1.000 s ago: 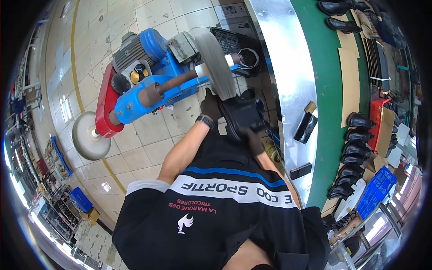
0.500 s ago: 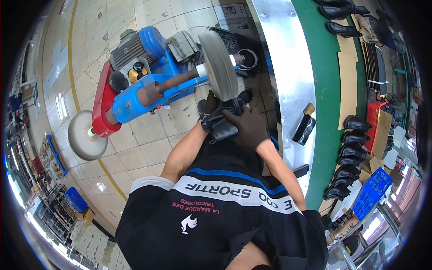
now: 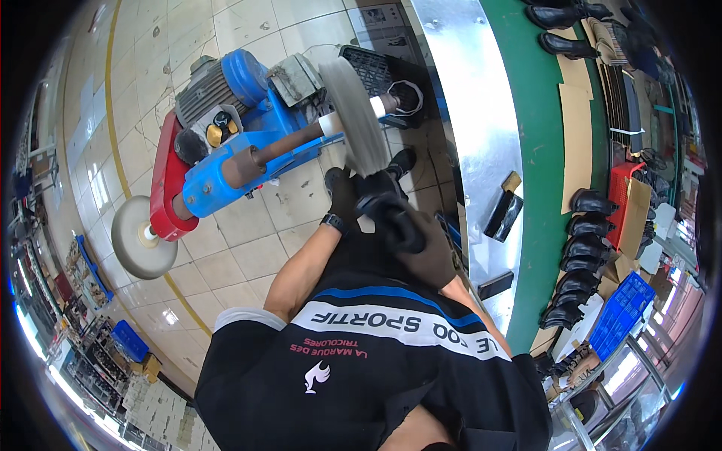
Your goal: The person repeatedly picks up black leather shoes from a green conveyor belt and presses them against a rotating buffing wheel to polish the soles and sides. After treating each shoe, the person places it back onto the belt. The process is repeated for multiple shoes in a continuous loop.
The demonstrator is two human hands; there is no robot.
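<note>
A black shoe, smeared by motion, is held below a grey buffing wheel, its far end up by the wheel's lower rim. Whether it touches the wheel I cannot make out. My right hand, in a dark brown glove, is closed round the shoe from the right, near its opening. On the other side my left hand, also gloved, closes on the shoe's far part, with its fingertips hidden in the dark beside the wheel. A black watch sits on my left wrist.
The blue machine carries a motor, a red guard and a second, white wheel. At my right runs a metal-edged green bench, with a black-and-tan brush, a phone and several black shoes.
The shoe has turned, its opening now showing toward me. My right hand has come nearer my body and tilted. The view has shifted slightly; my left hand stays close to the wheel.
</note>
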